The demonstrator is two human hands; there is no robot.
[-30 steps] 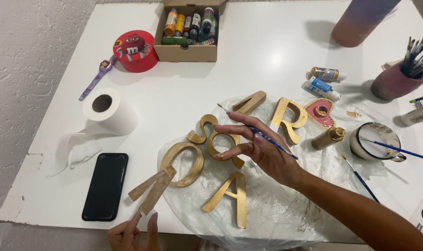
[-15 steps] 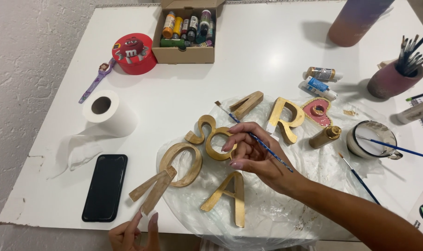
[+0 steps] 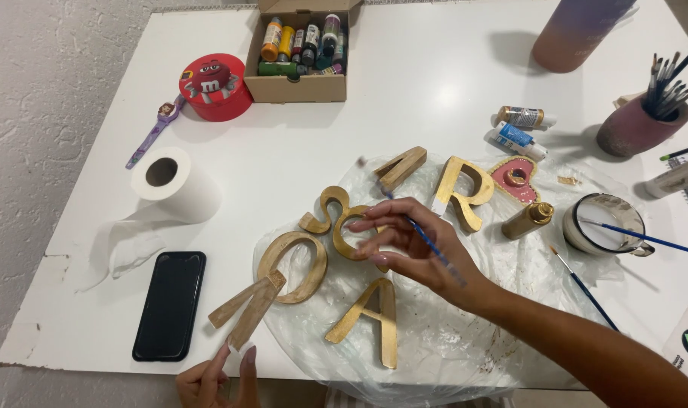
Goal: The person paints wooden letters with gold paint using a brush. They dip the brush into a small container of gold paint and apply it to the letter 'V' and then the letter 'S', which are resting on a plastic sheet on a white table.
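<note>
A white table [image 3: 435, 98] fills the frame. At the lower left edge, the left hand [image 3: 212, 378] pinches the tip of an unpainted wooden letter [image 3: 247, 310]. Centre frame, the right hand [image 3: 412, 249] grips a thin blue paintbrush [image 3: 427, 242] over gold-painted wooden letters [image 3: 344, 227] on clear plastic sheeting [image 3: 450, 332].

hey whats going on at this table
A person is painting wooden letters gold on a sheet of clear plastic spread over a white table. The right hand holds a thin blue paintbrush over a round gold letter. The left hand, at the table's near edge, pinches the bottom of an unpainted letter. Gold letters lie around them, and a black phone lies to the left.
</note>
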